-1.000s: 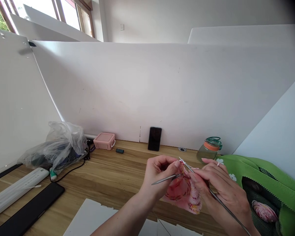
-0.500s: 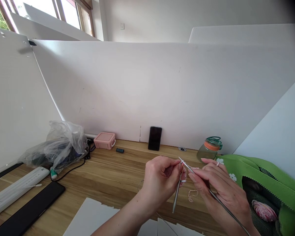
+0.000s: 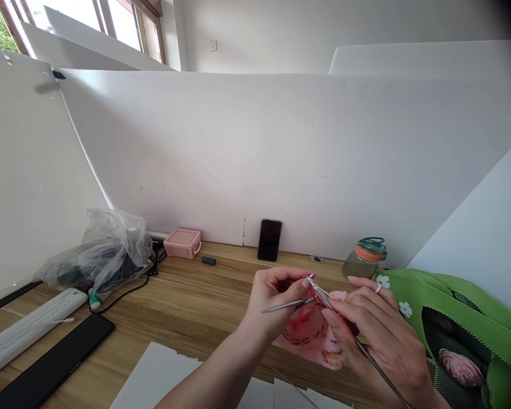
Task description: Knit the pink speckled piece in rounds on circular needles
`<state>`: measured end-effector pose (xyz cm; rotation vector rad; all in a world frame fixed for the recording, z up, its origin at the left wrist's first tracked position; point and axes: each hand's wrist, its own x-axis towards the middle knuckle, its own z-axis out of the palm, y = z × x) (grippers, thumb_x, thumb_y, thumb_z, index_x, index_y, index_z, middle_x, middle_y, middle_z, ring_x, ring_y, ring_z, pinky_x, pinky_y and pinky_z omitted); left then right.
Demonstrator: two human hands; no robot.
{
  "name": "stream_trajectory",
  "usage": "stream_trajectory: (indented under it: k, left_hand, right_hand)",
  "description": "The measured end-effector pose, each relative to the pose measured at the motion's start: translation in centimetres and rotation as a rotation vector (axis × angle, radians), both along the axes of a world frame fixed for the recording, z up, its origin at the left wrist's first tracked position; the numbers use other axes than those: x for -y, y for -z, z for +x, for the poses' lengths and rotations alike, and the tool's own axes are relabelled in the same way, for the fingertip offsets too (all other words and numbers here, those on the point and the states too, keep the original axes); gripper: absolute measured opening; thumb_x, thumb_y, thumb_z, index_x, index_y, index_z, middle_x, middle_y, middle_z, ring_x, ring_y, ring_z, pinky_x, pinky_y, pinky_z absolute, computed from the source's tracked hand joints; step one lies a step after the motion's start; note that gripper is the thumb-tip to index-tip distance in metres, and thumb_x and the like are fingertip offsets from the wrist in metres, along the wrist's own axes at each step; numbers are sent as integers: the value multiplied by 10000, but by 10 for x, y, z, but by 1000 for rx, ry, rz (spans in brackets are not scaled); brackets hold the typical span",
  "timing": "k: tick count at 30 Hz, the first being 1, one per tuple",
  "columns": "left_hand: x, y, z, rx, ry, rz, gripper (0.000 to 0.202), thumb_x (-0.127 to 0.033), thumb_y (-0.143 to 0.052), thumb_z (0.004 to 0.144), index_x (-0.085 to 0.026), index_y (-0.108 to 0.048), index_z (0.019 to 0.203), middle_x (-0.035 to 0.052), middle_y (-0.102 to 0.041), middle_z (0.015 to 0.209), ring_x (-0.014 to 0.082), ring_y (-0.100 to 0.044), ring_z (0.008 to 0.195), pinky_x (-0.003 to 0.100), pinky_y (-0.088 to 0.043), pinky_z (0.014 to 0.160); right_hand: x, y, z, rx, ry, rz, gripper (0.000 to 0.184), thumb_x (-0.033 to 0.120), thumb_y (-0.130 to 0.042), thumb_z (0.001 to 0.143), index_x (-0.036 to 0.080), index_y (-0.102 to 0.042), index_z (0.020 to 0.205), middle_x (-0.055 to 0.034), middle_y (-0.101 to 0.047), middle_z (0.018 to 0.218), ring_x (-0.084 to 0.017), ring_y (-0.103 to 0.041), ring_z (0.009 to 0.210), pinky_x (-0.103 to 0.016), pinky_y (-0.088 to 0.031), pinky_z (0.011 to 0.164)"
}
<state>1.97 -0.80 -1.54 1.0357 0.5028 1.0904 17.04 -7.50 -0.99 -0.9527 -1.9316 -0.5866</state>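
Observation:
Both my hands work a small pink knitted piece over the wooden desk. My left hand is closed on the piece's top edge and on a short metal needle that points left. My right hand is closed on a long metal needle; its tip crosses the other needle at the top of the knitting. The fabric hangs below between my two hands.
A green bag with a pink yarn ball lies at the right. A jar with an orange lid, a black phone, a pink box, a plastic bag and a white power strip stand along the white partitions.
Half a second ago the short needle hung point-down and the pink piece was out of sight; now it points left again and the piece hangs between my hands.

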Motion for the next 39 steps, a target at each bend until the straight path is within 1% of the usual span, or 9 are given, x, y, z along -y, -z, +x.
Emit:
stream_trajectory:
  k: [4,8,16,23,25,28,30,33,39]
  left_hand:
    - [-1,-4,-2,41,37,-91,289,-324,-865,579,-117,-767,755,49,-693,666,87,-556,588,209,-405,583]
    - [0,-7,-5,39,77,-120,306,-329,-865,577,-116,-773,776,51,-690,657,86,-556,575,213,-398,584]
    - [-2,-6,-9,45,162,-89,264,-305,-844,611,-116,-780,783,60,-695,670,94,-569,608,209,-398,604]
    - [0,-6,-10,-15,263,-45,255,-336,-823,644,-127,-779,782,62,-704,705,102,-572,613,222,-410,626]
    - [1,-7,-9,-15,259,-39,261,-341,-828,635,-122,-778,767,66,-707,708,103,-571,619,226,-414,638]
    - [1,-7,-8,-39,203,-40,270,-349,-831,627,-124,-779,766,64,-707,704,100,-560,607,223,-404,618]
    - [0,-8,-10,-40,189,-44,265,-346,-827,634,-129,-780,777,66,-712,720,106,-569,619,227,-410,617]
    - [-1,-8,-13,-20,224,-66,253,-332,-817,645,-125,-780,786,84,-726,763,122,-595,643,241,-431,638]
    - [-1,-10,-16,-4,375,-124,262,-257,-828,614,-103,-784,822,116,-742,782,142,-641,695,243,-458,685]
  right_hand:
    - [2,-1,4,-52,-12,-20,169,70,-584,806,199,-616,912,-4,-629,724,-143,-567,629,-461,-486,853]
    - [5,-2,3,-116,-34,-62,163,66,-568,802,202,-608,882,11,-572,678,-143,-543,621,-474,-464,878]
    - [7,-3,9,-244,-132,-256,129,89,-537,849,205,-559,796,40,-477,641,-111,-474,561,-435,-467,950]
    - [5,2,12,-378,-237,-389,144,148,-534,893,209,-540,762,41,-469,622,-111,-480,579,-470,-484,979]
    - [3,7,12,-403,-210,-381,105,170,-554,889,212,-579,796,34,-501,641,-123,-531,624,-461,-490,983]
    - [2,13,14,-420,-97,-340,69,209,-585,879,217,-639,837,-3,-602,719,-199,-646,853,-433,-502,974]
    - [2,16,15,-421,-48,-324,75,231,-593,877,221,-661,846,-17,-649,763,-240,-662,969,-403,-522,943]
    - [2,17,18,-428,-45,-332,77,246,-595,879,230,-670,870,-20,-676,810,-243,-665,1011,-345,-550,883]
    - [0,14,22,-523,-254,-494,122,278,-591,887,215,-636,794,27,-549,648,-154,-615,687,-452,-493,997]
